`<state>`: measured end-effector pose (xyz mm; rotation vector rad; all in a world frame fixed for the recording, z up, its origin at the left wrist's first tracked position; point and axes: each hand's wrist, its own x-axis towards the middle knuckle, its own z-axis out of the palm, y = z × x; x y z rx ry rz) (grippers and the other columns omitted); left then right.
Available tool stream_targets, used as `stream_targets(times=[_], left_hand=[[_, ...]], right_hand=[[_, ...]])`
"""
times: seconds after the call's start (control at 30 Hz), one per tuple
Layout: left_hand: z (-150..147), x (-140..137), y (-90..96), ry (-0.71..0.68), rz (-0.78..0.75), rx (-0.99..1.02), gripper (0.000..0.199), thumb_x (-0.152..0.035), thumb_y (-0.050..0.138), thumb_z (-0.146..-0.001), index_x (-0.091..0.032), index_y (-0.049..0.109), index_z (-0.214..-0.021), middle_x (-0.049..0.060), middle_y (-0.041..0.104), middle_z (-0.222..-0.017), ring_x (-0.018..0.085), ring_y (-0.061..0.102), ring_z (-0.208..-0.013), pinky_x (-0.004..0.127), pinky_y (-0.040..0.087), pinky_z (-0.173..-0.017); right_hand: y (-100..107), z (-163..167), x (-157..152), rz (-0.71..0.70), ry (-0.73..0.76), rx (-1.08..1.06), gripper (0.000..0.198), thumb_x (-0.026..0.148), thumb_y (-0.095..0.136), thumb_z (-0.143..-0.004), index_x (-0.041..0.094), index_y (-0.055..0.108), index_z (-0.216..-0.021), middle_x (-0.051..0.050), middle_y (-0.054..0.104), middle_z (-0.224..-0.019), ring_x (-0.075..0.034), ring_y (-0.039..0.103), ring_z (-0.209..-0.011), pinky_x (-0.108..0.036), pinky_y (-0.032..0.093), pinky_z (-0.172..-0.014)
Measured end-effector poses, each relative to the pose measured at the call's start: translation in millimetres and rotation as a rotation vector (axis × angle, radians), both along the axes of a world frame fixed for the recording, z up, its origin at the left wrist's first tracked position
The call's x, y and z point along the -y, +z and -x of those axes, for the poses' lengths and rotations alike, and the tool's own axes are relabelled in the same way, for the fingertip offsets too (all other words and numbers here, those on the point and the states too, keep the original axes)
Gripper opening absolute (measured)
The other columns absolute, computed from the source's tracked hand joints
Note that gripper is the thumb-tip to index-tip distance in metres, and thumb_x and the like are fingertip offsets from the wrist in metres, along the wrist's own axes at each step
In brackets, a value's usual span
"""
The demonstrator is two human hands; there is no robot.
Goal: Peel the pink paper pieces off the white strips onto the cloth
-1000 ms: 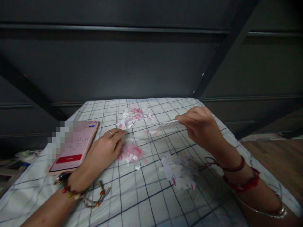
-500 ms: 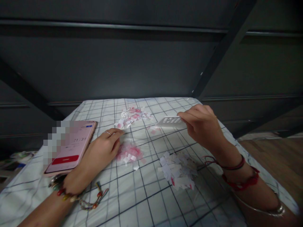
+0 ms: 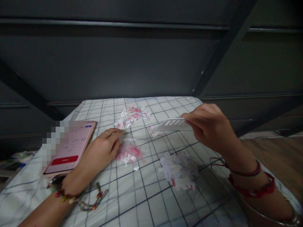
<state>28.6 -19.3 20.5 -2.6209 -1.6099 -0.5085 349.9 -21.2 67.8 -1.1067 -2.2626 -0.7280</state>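
Observation:
My right hand (image 3: 208, 126) is closed on one end of a white flat slotted piece (image 3: 169, 125), pinched between thumb and fingers. The piece's far end dips toward a few pink and white scraps (image 3: 155, 132) on the checked cloth; I cannot tell whether it touches them. My left hand (image 3: 107, 143) lies on the cloth, thumb and fingers slightly apart, and nothing shows in it. Just beside its thumb is a small heap of pink and white paper scraps (image 3: 130, 154). A larger heap of mostly white scraps (image 3: 178, 170) sits nearer me, below my right hand.
Farther back lies another pile of pink and white scraps (image 3: 134, 115). A phone in a pink case (image 3: 73, 142), showing a timer and a red button, rests left of my left hand. Behind the checked cloth (image 3: 146, 208) stands a dark panel wall (image 3: 132, 66).
My right hand has shifted slightly right and toward me, and the slotted piece is tilted differently, its tip by the loose scraps. My left hand has stayed in place.

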Motion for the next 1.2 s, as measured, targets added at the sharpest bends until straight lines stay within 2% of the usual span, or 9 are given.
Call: stream_targets(times=[0.27,0.53,0.77,0.87,1.07,1.2], left_hand=[[1,0,-0.7,-0.003,0.005,0.014,0.04,-0.026,0.031,-0.089,-0.015,0.062,-0.112,0.011,0.062,-0.118,0.025,0.06,-0.108,0.044,0.046,-0.099],[0,1,1.6,0.0,-0.001,-0.018,0.04,-0.025,0.03,-0.089,-0.014,0.063,-0.109,0.012,0.062,-0.12,0.025,0.06,-0.109,0.042,0.045,-0.098],[3,0,-0.6,-0.016,-0.025,-0.017,0.041,-0.025,0.03,-0.089,-0.013,0.061,-0.113,0.012,0.062,-0.119,0.024,0.058,-0.11,0.042,0.045,-0.098],[3,0,-0.6,-0.012,-0.019,-0.023,0.039,-0.024,0.031,-0.089,-0.015,0.06,-0.114,0.01,0.061,-0.12,0.023,0.058,-0.11,0.041,0.045,-0.097],[4,0,-1.4,-0.021,-0.018,-0.004,0.039,-0.024,0.032,-0.089,-0.014,0.06,-0.114,0.011,0.061,-0.12,0.024,0.058,-0.109,0.043,0.045,-0.098],[4,0,-1.5,-0.026,-0.026,0.007,0.038,-0.023,0.032,-0.088,-0.014,0.06,-0.114,0.011,0.061,-0.12,0.024,0.057,-0.111,0.042,0.044,-0.099]], right_hand=[[3,-4,0,0.016,0.039,0.052,0.026,0.006,0.044,-0.078,0.023,0.064,-0.083,0.001,0.061,-0.063,-0.017,0.051,-0.067,-0.032,0.036,-0.067],[2,-9,-2,-0.011,-0.112,0.046,0.021,0.009,0.046,-0.078,0.02,0.063,-0.074,-0.002,0.06,-0.063,-0.019,0.049,-0.068,-0.034,0.033,-0.066],[6,-6,3,0.044,0.117,0.037,0.025,0.006,0.044,-0.08,0.022,0.063,-0.081,0.001,0.06,-0.064,-0.016,0.05,-0.066,-0.03,0.037,-0.066],[8,-4,5,0.026,0.112,0.051,0.026,0.005,0.043,-0.08,0.021,0.064,-0.081,0.0,0.061,-0.064,-0.016,0.049,-0.066,-0.03,0.037,-0.064],[7,-7,2,-0.013,-0.004,0.084,0.02,0.007,0.047,-0.078,0.019,0.063,-0.077,0.0,0.058,-0.059,-0.018,0.049,-0.064,-0.032,0.034,-0.063],[6,0,3,-0.055,0.094,0.08,0.023,0.003,0.046,-0.079,0.02,0.061,-0.082,0.001,0.059,-0.062,-0.016,0.048,-0.065,-0.031,0.034,-0.062]])
